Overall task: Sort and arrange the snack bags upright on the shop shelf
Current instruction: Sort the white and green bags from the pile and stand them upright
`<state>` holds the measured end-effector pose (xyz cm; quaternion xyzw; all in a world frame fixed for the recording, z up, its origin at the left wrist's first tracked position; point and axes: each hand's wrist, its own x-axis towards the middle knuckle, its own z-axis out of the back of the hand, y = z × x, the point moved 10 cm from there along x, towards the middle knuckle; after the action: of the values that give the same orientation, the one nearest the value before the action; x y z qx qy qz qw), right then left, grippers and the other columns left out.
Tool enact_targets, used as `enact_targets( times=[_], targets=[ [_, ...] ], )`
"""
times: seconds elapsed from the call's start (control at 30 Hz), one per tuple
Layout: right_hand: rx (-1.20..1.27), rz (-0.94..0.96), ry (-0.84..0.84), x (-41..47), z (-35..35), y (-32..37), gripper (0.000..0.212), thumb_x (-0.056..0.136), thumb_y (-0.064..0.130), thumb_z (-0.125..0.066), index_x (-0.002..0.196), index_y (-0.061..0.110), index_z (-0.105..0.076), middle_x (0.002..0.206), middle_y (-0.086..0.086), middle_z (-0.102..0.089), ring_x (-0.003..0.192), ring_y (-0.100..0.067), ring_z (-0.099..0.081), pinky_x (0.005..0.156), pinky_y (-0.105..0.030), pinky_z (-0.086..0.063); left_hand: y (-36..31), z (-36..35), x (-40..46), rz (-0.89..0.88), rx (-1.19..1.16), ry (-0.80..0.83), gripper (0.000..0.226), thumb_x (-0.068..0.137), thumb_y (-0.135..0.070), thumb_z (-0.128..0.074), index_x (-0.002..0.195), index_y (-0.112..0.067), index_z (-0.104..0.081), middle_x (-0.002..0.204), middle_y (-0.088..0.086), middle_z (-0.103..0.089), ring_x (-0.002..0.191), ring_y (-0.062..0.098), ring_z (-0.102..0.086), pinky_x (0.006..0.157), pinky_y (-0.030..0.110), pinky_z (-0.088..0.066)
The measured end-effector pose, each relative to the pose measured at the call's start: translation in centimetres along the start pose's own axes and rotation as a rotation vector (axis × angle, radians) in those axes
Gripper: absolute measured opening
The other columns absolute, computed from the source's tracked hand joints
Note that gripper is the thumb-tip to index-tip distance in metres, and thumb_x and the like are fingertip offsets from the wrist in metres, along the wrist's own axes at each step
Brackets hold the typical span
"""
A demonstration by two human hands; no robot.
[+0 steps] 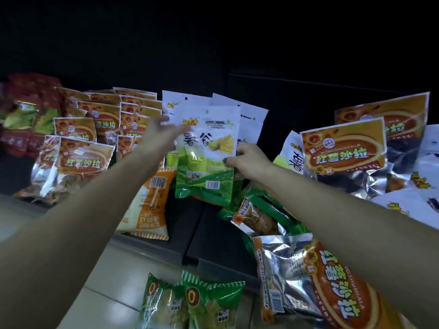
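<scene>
Both hands are raised to the dark shelf (pixel 206 233). The right hand (pixel 247 160) pinches the right edge of a white-and-green snack bag (pixel 206 153), which stands upright at the shelf's centre, in front of a row of like white bags (pixel 247 112). The left hand (pixel 161 131) is extended with fingers straight and apart, touching the bag's upper left corner and the bags behind it; it is blurred, so finer contact cannot be told.

Orange-red bags (pixel 95 129) stand upright in rows to the left. Two more orange-red bags (pixel 342 148) stand to the right. An orange-and-cream bag (pixel 149 205) leans at the shelf front. A silver-and-orange bag (pixel 308 281) lies flat at lower right. Two green bags (pixel 192 302) lie at the bottom centre.
</scene>
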<state>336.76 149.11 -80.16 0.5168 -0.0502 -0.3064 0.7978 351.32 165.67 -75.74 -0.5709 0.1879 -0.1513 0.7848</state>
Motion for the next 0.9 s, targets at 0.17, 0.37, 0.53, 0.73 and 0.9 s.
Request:
enact_targets(
  times=[0.17,0.37,0.53,0.73,0.9],
  targets=[
    [-0.130,-0.127,0.071,0.4,-1.1,-3.2,0.017,0.090,0.002,-0.067,0.092,0.006,-0.051,0.092,-0.011,-0.048,0.083,-0.026,-0.053,0.078,-0.046,-0.059,4.5,-3.5,-0.6,-0.034,0.261,0.120,0.072,0.087,-0.009,-0.079,0.143,-0.012,-0.035,0.132,0.006,-0.053,0.123,0.031,-0.057,0.095,0.048,-0.054],
    [-0.411,-0.067,-0.048,0.9,2.6,-0.6,0.032,0.090,-0.001,-0.055,0.072,0.014,-0.034,0.070,-0.004,-0.032,0.056,-0.019,-0.030,0.050,-0.028,-0.023,3.0,-5.8,-0.1,-0.186,0.277,0.094,0.095,0.083,0.000,-0.077,0.156,-0.022,-0.020,0.144,0.004,-0.046,0.118,0.027,-0.058,0.092,0.044,-0.057],
    [-0.823,0.013,-0.155,0.1,7.8,0.6,0.019,0.090,0.007,-0.059,0.109,0.006,-0.060,0.109,-0.018,-0.058,0.096,-0.033,-0.057,0.071,-0.038,-0.048,3.2,-8.2,0.3,-0.181,0.309,0.134,0.110,0.088,0.003,-0.074,0.160,-0.037,-0.001,0.167,0.008,-0.016,0.147,0.030,-0.033,0.089,0.026,-0.052],
    [-0.923,-0.181,0.073,0.0,9.5,-4.3,0.094,0.091,0.045,-0.065,0.162,0.022,-0.008,0.161,-0.021,-0.021,0.146,-0.043,-0.027,0.109,-0.047,-0.042,4.3,-7.5,-0.3,-0.127,0.235,0.147,0.111,0.087,0.009,-0.071,0.160,-0.037,0.000,0.170,0.012,-0.005,0.096,-0.013,-0.062,0.075,0.042,-0.058],
    [-0.962,-0.174,-0.085,0.2,10.5,-4.9,0.111,0.086,0.068,-0.062,0.162,0.021,0.005,0.163,-0.025,-0.017,0.150,-0.042,-0.016,0.112,-0.045,-0.034,5.8,-5.8,0.1,-0.095,0.241,0.118,0.112,0.084,0.007,-0.077,0.160,-0.030,-0.003,0.164,0.013,-0.019,0.136,0.037,-0.044,0.080,0.036,-0.053]
  ],
)
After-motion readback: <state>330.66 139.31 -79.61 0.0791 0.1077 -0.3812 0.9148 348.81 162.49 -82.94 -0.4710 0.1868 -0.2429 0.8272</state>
